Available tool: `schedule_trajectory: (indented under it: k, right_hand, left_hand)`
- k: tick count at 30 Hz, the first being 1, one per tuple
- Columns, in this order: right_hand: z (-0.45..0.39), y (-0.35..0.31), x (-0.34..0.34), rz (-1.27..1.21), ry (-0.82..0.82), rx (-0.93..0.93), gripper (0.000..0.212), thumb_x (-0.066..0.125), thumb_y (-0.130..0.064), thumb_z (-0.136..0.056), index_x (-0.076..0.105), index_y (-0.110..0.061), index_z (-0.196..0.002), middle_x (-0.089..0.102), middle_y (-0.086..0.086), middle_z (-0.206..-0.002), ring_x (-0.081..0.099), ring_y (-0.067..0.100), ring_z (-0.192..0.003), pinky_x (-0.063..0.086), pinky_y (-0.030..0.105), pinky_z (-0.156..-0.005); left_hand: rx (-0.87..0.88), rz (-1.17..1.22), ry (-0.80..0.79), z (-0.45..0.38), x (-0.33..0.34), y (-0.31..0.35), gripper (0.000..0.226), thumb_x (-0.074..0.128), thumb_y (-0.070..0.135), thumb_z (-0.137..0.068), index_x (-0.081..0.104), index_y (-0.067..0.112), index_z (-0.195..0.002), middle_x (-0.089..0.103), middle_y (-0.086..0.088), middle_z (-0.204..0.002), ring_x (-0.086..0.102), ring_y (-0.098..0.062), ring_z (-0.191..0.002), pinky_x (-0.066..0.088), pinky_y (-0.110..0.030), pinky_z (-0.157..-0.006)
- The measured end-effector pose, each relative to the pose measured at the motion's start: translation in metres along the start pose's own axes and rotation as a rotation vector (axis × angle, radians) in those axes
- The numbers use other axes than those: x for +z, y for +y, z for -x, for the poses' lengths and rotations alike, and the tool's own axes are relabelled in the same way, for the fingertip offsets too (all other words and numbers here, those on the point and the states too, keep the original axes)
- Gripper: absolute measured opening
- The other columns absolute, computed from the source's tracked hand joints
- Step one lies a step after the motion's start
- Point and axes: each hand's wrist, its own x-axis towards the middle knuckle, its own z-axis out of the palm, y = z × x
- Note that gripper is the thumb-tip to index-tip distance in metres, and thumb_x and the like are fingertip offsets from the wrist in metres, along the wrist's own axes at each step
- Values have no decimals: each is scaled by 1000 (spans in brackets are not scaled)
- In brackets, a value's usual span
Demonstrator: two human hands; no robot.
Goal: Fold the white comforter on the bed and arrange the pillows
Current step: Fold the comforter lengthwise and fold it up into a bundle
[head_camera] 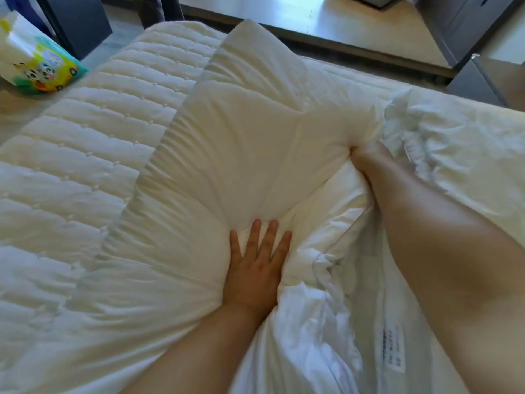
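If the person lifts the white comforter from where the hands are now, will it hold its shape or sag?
Probably sag: the comforter dents under the flat left hand and bunches around the right hand. It looks puffy, so likely light for its bulk, though awkward to carry.

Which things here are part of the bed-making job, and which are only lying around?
Part of the job:
- white comforter, pressed flat by the left hand, gripped by the right hand
- quilted mattress pad under it

Only lying around:
- cartoon-printed package, far left
- dark furniture beyond the bed
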Motion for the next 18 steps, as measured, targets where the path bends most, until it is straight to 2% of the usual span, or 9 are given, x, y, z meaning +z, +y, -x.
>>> schedule_trajectory:
  k: [2,5,8,10,12,15,18]
  right_hand:
    - [0,-1,1,-100,72,33,52,47,-30,-97,44,4,-136,46,23,-144,44,33,-133,35,34,-105]
    - [32,-4,-8,-207,211,70,68,46,-42,-96,25,0,-146,33,21,-151,35,36,-138,30,41,-110]
    - [106,-10,-19,-118,231,-188,83,45,-54,-94,6,-12,-154,2,15,-162,8,32,-148,15,52,-116]
    - [163,0,-14,70,137,-403,84,44,-60,-92,3,-22,-154,-10,5,-163,-7,29,-149,7,59,-115]
    - [210,21,-1,285,-13,-532,82,39,-63,-91,3,-26,-154,-14,-2,-162,-15,26,-148,1,62,-114]
    - [232,67,14,489,-282,-475,76,28,-58,-95,-1,-22,-155,-16,-2,-162,-17,24,-148,-4,60,-115]
    - [225,87,5,558,-417,-408,72,24,-53,-98,-6,-20,-155,-18,1,-162,-12,25,-149,-4,57,-117]
  left_hand:
    - [0,-2,-20,-1,2,0,84,36,67,-84,30,20,-154,26,-13,-161,22,-40,-147,5,-71,-111]
    - [-7,-20,-12,-1,5,-1,95,63,60,-80,20,21,-156,20,-12,-163,17,-40,-149,2,-71,-112]
    - [-27,-24,-30,-3,2,-1,103,74,52,-75,17,22,-155,20,-12,-163,17,-41,-148,0,-71,-112]
    - [-33,-24,-42,-4,-4,-1,104,75,52,-74,17,22,-155,21,-11,-162,18,-40,-148,0,-71,-111]
    - [-29,-30,-70,-3,-12,-2,100,69,54,-77,16,22,-155,22,-11,-162,18,-40,-148,0,-71,-112]
    - [7,-4,-82,1,-24,-2,82,41,61,-83,24,20,-152,31,-12,-159,21,-37,-147,8,-69,-111]
    - [21,24,-114,11,-43,-1,72,21,64,-93,36,23,-150,35,-5,-158,22,-31,-148,10,-63,-113]
